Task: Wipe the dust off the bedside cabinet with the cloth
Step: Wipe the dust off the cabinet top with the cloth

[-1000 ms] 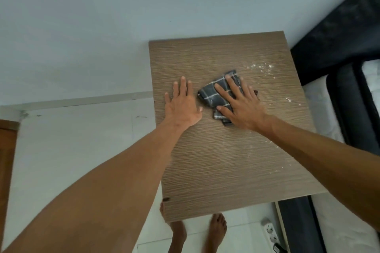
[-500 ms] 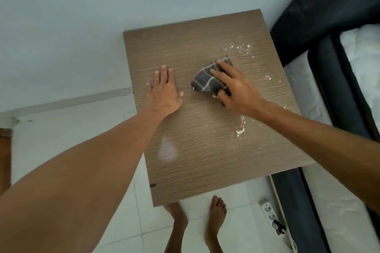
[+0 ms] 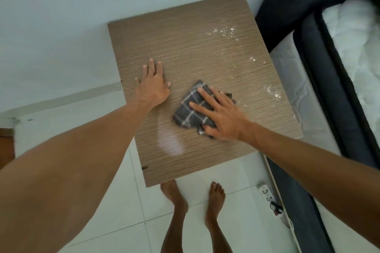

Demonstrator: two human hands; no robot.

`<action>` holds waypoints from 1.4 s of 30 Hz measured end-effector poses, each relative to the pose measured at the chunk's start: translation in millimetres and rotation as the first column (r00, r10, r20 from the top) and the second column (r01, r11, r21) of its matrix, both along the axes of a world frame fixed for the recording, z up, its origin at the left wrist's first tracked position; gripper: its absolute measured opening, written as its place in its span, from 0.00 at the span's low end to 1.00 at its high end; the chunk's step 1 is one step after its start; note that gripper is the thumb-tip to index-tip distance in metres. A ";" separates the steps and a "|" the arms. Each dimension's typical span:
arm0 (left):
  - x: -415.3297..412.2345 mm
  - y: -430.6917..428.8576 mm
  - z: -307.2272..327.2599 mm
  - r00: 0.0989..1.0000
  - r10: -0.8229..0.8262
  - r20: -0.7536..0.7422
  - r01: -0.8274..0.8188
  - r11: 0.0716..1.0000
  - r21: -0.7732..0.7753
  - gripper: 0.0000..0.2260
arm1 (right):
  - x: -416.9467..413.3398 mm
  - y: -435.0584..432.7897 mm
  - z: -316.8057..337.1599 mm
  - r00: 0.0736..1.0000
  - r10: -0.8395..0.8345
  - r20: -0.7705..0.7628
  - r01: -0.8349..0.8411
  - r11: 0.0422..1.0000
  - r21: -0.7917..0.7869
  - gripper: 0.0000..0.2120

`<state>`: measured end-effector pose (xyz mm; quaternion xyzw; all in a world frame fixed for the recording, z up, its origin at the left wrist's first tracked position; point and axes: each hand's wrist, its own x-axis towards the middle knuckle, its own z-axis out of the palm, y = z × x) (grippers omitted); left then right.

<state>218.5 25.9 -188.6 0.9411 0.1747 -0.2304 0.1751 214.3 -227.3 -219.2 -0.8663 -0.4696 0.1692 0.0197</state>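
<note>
While the left hand (image 3: 153,87) lies flat on the bedside cabinet (image 3: 185,33) near its left edge, fingers straight and close together with nothing under them, the right hand (image 3: 222,114) presses the cloth (image 3: 186,112) down onto the top. The cloth is dark grey with a thin white check, crumpled, and sits about midway between the left and right edges, somewhat nearer the front edge than the back. The right fingers (image 3: 200,107) are spread apart and laid flat over the cloth, with the thumb curled against its near corner; they are not closed around it. The two hands are near each other but apart. White dust specks (image 3: 225,32) lie scattered toward the back right corner, and more white crumbs (image 3: 272,91) sit close to the right edge, beyond the cloth. A pale smear (image 3: 168,144) marks the wood just in front of the cloth, toward the front edge. Two bare feet (image 3: 176,197) stand on the white tiled floor (image 3: 123,222) below the front edge, and a bed (image 3: 339,68) runs along the cabinet's right side
</note>
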 end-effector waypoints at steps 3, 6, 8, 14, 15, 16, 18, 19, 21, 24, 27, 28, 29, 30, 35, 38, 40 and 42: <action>-13.3 -11.5 0.5 1.000 -0.005 -0.007 0.005 1.000 -0.001 0.32 | -49.0 -35.7 5.4 0.996 0.074 -0.046 -0.071 0.996 0.050 0.34; -24.8 -26.0 2.0 1.000 -0.004 -0.008 0.004 1.000 0.002 0.31 | -85.1 -65.9 21.4 0.979 0.134 -0.155 -0.127 0.991 0.051 0.38; -32.5 -37.0 2.7 1.000 -0.010 -0.016 0.010 1.000 0.004 0.32 | -92.4 -82.0 34.9 0.950 0.167 -0.264 -0.161 0.986 0.044 0.35; -49.4 -61.8 0.2 1.000 -0.011 -0.007 0.011 1.000 0.009 0.31 | -31.3 -83.6 50.7 0.991 -0.013 -0.132 0.054 0.948 0.314 0.26; -50.1 -63.6 0.1 1.000 -0.010 -0.006 0.010 1.000 0.008 0.31 | -14.6 -75.2 54.0 0.991 -0.069 -0.114 0.101 0.945 0.311 0.27; -50.4 -65.1 -0.1 1.000 -0.007 -0.008 0.007 1.000 0.003 0.31 | 0.1 -66.9 56.2 0.986 -0.116 -0.119 0.145 0.952 0.270 0.28; -49.9 -66.9 0.0 1.000 0.002 -0.011 -0.002 1.000 -0.012 0.31 | 22.2 -51.1 55.5 0.978 -0.158 -0.133 0.173 0.979 0.104 0.30; -50.0 -68.2 -0.2 1.000 0.004 -0.015 -0.004 1.000 -0.012 0.31 | 28.4 -44.5 51.2 0.979 -0.167 -0.119 0.167 0.986 -0.009 0.33; -50.9 -72.2 -0.2 1.000 0.005 -0.022 -0.005 1.000 0.004 0.31 | 31.6 -34.4 37.4 0.968 -0.229 -0.101 0.209 0.962 -0.178 0.40; -52.5 -79.9 -0.7 1.000 0.011 -0.017 -0.011 0.999 0.030 0.31 | 16.2 -30.2 15.2 0.946 -0.322 -0.045 0.307 0.930 -0.203 0.44; -53.9 -83.2 -1.1 1.000 0.025 -0.015 -0.025 0.999 0.023 0.31 | -18.2 -40.7 6.0 0.960 -0.276 0.045 0.279 0.952 -0.123 0.40; -53.9 -83.8 -1.3 1.000 0.025 -0.016 -0.025 0.999 0.023 0.31 | -30.4 -47.5 4.6 0.967 -0.250 0.058 0.254 0.964 -0.078 0.38; -54.4 -84.9 -1.1 0.999 0.027 -0.020 -0.027 0.999 0.023 0.31 | -42.9 -55.1 4.1 0.974 -0.219 0.064 0.222 0.974 -0.041 0.36; -55.0 -86.6 -0.6 0.999 0.029 -0.026 -0.028 0.999 0.023 0.31 | -54.8 -63.2 4.6 0.981 -0.185 0.064 0.187 0.982 -0.019 0.34; -59.6 -103.4 1.7 0.999 0.020 -0.038 -0.018 0.999 0.050 0.32 | -100.0 -115.2 12.7 0.993 -0.120 -0.001 0.120 0.990 0.078 0.33; -61.1 -114.0 1.9 0.999 0.008 -0.043 -0.006 0.999 0.032 0.33 | -126.9 -151.9 17.4 0.991 -0.110 -0.075 0.120 0.981 0.155 0.32; -60.7 -119.2 3.3 0.998 0.013 -0.057 -0.012 1.000 0.013 0.34 | -140.8 -168.9 21.4 0.984 -0.126 -0.126 0.147 0.975 0.169 0.31; -59.6 -121.7 4.0 0.998 0.015 -0.060 -0.015 1.000 0.001 0.34 | -145.0 -172.7 27.4 0.967 -0.202 -0.153 0.231 0.951 0.206 0.30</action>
